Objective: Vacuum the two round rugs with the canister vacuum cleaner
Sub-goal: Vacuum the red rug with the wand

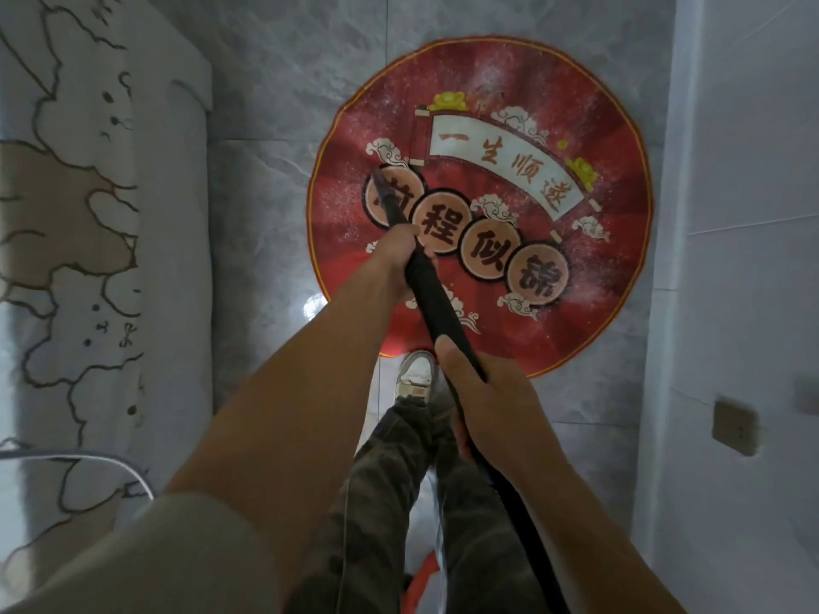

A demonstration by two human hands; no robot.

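Left: bed cover, white and beige, cartoon print outlined in dark lines. White cable lying in a curve across its near end. Centre: grey marbled floor tiles, glossy, pale grout lines; bright light reflection on one tile. Right: white wall, faint panel seams. Brownish socket plate on it, blurred.

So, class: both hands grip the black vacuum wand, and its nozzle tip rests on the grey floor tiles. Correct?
No. In the head view the left hand and right hand grip the black vacuum wand, but its nozzle tip rests on the red round rug.
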